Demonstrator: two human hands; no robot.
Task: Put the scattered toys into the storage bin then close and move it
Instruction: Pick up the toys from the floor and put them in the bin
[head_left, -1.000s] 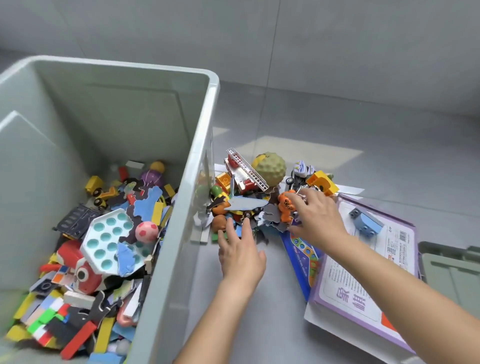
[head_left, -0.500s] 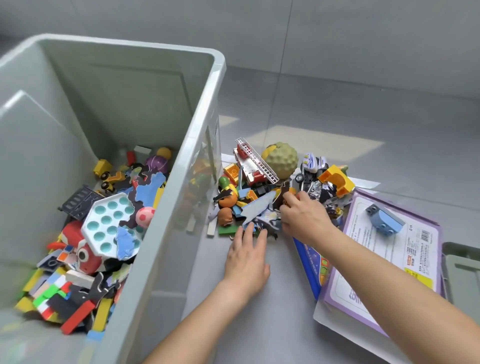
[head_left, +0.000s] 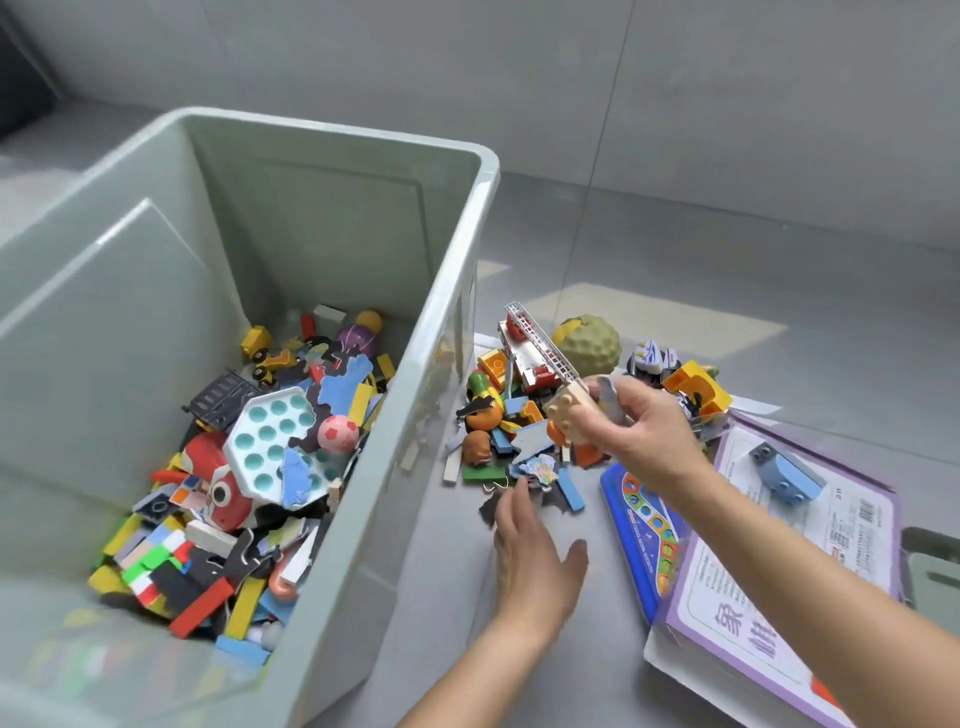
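One beige block (head_left: 563, 415) held in curled fingers (head_left: 597, 434) of right hand (head_left: 644, 431), above toy pile (head_left: 498, 415), left hand (head_left: 535, 556) fingers (head_left: 514, 512) straight, empty.

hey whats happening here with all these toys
A person is tidying toys off the floor into a grey bin. The right hand holds a beige block and a flat grey piece above the pile beside the bin. The left hand reaches open toward puzzle pieces on the floor. The bin is open and part full.

Soft daylight, sunlit patch on floor (head_left: 675, 317), edges bent, slight blur.
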